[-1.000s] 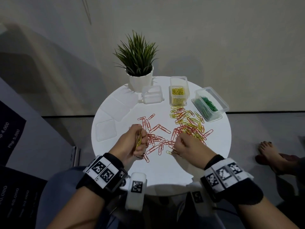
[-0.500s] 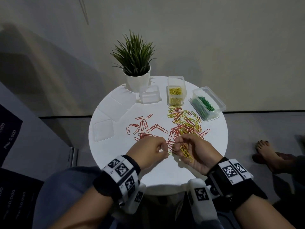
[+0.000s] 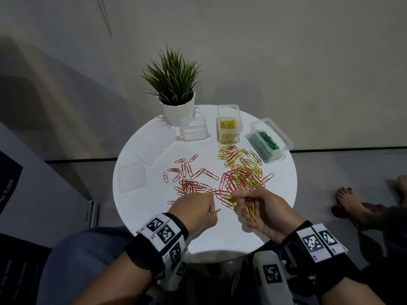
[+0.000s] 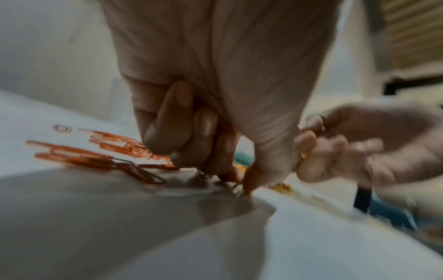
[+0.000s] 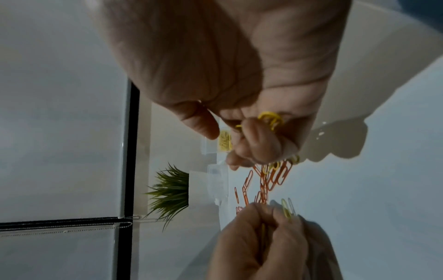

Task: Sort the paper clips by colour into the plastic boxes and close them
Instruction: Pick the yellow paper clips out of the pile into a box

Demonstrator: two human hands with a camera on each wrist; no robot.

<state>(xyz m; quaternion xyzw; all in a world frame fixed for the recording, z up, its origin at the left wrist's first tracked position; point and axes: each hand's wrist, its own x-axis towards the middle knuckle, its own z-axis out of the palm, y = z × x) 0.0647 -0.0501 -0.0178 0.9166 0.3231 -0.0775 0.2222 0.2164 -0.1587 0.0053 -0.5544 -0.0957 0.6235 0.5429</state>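
Red paper clips [image 3: 189,183] and a mixed red and yellow heap [image 3: 242,172] lie on the round white table [image 3: 279,194]. My right hand [image 3: 262,208] grips a bunch of yellow clips [image 3: 252,211] in its curled fingers; the bunch [image 5: 269,118] shows in the right wrist view. My left hand [image 3: 196,208], beside it at the table's near edge, pinches a yellow clip [image 3: 217,211] between thumb and fingertips. At the back stand an open box of yellow clips [image 3: 228,128], an open box of green clips [image 3: 267,139] and an empty clear box [image 3: 193,129].
A potted plant [image 3: 176,95] stands at the table's back edge. Clear lids [image 3: 132,177] lie on the left of the table. A bare foot [image 3: 350,201] rests on the floor to the right. My knees are under the near edge.
My left hand has moved right from the red clips to meet the right hand. The yellow bunch it held one second ago now lies in my right hand. The left pinches a single yellow clip.
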